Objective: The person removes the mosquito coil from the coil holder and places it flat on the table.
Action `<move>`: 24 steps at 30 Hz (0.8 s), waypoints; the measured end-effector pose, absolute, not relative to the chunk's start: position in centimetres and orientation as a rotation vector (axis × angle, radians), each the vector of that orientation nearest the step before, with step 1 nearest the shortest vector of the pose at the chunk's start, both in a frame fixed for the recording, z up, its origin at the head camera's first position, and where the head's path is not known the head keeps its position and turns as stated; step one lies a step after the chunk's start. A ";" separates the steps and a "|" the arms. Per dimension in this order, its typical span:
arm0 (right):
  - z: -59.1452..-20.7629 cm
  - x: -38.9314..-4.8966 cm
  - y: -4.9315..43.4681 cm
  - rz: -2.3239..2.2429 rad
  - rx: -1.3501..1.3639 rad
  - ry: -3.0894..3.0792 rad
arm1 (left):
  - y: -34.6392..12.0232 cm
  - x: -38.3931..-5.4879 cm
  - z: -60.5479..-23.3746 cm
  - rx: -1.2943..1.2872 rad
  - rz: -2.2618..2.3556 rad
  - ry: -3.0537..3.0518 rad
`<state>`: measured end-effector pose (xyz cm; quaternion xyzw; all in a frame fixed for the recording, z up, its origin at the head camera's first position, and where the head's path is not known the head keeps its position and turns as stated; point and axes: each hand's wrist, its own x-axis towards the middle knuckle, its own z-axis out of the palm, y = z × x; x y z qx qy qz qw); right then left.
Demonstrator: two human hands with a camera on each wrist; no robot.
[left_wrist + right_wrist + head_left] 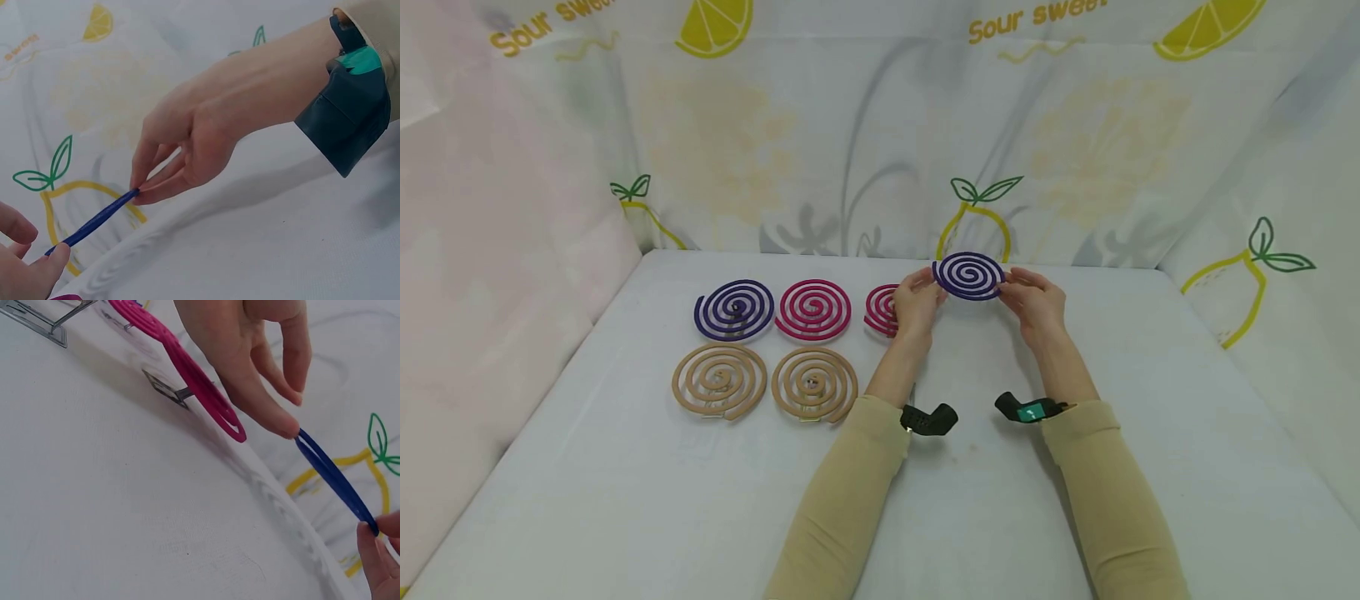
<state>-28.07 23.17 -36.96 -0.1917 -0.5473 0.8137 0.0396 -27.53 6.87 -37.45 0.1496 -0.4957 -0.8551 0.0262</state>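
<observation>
Above the back of the table, a dark blue-purple mosquito coil is held flat between both hands. My left hand pinches its left edge between thumb and fingers, while my right hand pinches the right edge. Seen edge-on in the left wrist view, the coil slants up toward the right fingertips. The right wrist view has its thin rim spanning the two hands. A magenta coil lies partly hidden behind my left hand; a metal stand supports it.
Left of the hands, another purple coil and a magenta coil sit in the back row. In front of them are two tan coils, one at left and one beside it. A lemon-printed cloth hangs behind the white table.
</observation>
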 end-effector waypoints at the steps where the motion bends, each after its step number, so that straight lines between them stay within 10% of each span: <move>1: -37.0 -28.1 23.2 2.495 -0.603 -1.673 | 6.9 -27.5 -37.5 0.463 -2.653 -1.530; 24: -38.3 -28.3 23.9 2.450 -0.715 -1.743 | 7.6 -27.0 -38.2 0.292 -2.621 -1.893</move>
